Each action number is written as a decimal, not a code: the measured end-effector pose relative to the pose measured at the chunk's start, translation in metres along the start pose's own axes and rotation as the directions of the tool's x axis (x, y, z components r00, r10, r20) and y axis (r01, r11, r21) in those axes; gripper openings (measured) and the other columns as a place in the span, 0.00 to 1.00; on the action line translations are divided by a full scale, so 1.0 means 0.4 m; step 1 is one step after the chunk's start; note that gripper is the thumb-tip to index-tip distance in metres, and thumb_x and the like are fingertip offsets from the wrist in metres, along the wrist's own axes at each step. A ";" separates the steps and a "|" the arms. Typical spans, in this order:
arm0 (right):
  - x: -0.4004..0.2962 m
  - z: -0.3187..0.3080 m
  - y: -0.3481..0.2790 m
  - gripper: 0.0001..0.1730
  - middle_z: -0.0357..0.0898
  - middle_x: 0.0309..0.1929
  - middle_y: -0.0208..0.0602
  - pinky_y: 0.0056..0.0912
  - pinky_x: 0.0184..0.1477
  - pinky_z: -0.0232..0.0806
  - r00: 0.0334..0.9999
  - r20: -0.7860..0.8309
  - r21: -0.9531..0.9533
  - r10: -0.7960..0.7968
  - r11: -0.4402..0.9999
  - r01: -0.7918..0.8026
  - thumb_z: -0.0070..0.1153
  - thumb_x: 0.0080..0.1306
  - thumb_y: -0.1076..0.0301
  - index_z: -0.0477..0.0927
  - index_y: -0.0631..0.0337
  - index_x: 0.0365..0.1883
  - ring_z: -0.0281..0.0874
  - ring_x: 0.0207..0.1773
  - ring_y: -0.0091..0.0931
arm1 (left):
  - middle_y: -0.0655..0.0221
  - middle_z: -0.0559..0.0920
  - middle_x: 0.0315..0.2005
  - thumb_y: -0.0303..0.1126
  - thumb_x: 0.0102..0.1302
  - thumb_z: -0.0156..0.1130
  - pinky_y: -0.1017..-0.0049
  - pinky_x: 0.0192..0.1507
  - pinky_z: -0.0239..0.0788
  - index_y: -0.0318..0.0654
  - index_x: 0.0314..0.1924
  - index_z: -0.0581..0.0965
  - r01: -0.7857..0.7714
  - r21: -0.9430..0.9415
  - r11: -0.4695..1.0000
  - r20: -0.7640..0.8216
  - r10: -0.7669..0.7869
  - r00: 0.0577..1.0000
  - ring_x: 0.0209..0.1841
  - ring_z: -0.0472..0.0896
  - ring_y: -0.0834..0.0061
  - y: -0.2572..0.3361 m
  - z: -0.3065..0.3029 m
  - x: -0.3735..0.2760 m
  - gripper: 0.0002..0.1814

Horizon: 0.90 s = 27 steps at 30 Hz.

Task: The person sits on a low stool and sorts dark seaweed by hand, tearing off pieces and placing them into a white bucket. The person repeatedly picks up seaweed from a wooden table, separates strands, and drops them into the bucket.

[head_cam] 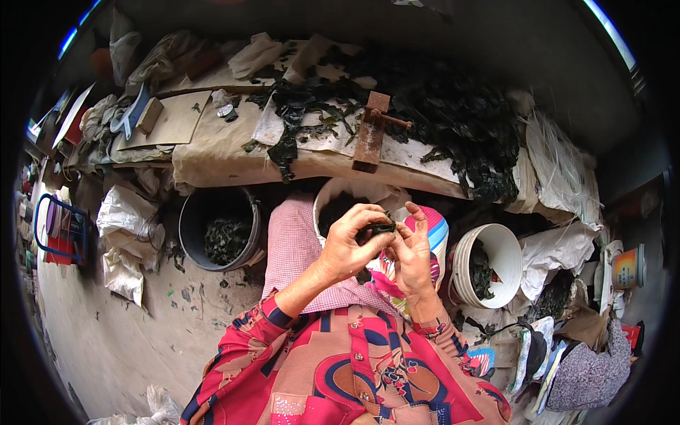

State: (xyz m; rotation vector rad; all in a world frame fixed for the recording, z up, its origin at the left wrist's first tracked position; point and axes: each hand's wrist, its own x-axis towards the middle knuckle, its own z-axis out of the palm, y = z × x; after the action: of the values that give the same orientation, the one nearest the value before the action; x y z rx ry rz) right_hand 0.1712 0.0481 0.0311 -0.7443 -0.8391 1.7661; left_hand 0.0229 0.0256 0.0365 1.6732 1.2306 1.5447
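Observation:
A small bundle of dark green seaweed point(378, 228) is between my two hands, above my lap. My left hand point(353, 241) grips it with bent fingers and thumb. At its right end, my right hand point(413, 255) pinches it, one finger raised. Part of the bundle is hidden by the fingers. Under the hands stands a white bucket point(319, 204) between my knees, with a pale cloth or sack at its far side and a dark inside. A large heap of wet seaweed point(451, 117) covers the right part of the bench before me, some strips hanging over its edge.
A rusty metal block with a bolt point(370, 133) sits at the edge of the cloth-covered bench point(228, 159). A dark bucket point(186, 231) on the left and a white bucket point(507, 265) on the right hold seaweed. Sacks point(130, 228) and a blue-framed basket point(61, 228) stand further left.

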 end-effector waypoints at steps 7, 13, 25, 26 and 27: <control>-0.001 0.029 0.031 0.28 0.81 0.40 0.37 0.25 0.46 0.73 0.733 0.241 -0.631 -0.636 0.471 0.617 0.64 0.60 0.83 0.64 0.60 0.54 0.80 0.43 0.22 | 0.78 0.79 0.27 0.30 0.71 0.61 0.88 0.24 0.60 0.39 0.39 0.77 0.359 -0.456 0.814 -0.086 -0.442 0.893 0.21 0.71 0.89 0.019 0.006 0.014 0.03; 0.013 0.026 -0.010 0.23 0.81 0.38 0.41 0.25 0.36 0.75 0.547 0.483 -0.589 -0.684 0.208 0.781 0.67 0.57 0.83 0.70 0.59 0.46 0.81 0.36 0.26 | 0.76 0.79 0.26 0.34 0.72 0.59 0.85 0.23 0.67 0.39 0.40 0.77 0.518 -0.828 0.214 0.309 -0.597 0.741 0.21 0.73 0.88 -0.007 -0.004 0.012 0.07; -0.016 -0.009 -0.040 0.28 0.80 0.45 0.27 0.26 0.56 0.70 0.998 0.070 0.469 0.008 0.882 -0.040 0.56 0.64 0.84 0.68 0.47 0.58 0.77 0.49 0.22 | 0.80 0.79 0.30 0.36 0.69 0.65 0.86 0.32 0.67 0.37 0.46 0.77 0.498 -0.498 0.710 0.251 -0.432 0.866 0.29 0.74 0.90 0.041 -0.044 0.001 0.12; -0.020 -0.015 -0.045 0.28 0.79 0.46 0.27 0.25 0.56 0.71 0.997 0.068 0.456 -0.044 0.890 0.009 0.56 0.63 0.84 0.69 0.47 0.58 0.77 0.49 0.21 | 0.80 0.80 0.32 0.35 0.68 0.66 0.86 0.35 0.69 0.36 0.48 0.78 0.483 -0.474 0.736 0.242 -0.419 0.875 0.30 0.75 0.89 0.042 -0.053 0.000 0.13; -0.024 -0.021 -0.050 0.28 0.79 0.47 0.27 0.24 0.55 0.71 0.993 0.068 0.443 -0.096 0.895 0.056 0.57 0.63 0.84 0.69 0.47 0.58 0.77 0.49 0.21 | 0.77 0.82 0.34 0.32 0.66 0.67 0.83 0.39 0.71 0.33 0.48 0.80 0.516 -0.432 0.740 0.290 -0.428 0.856 0.34 0.78 0.87 0.045 -0.074 0.000 0.14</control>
State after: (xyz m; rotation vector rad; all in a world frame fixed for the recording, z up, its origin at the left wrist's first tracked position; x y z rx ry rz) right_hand 0.1911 0.0460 0.0438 -0.3300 -0.4843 1.8376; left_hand -0.0009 0.0124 0.0579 1.0225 0.9567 1.2233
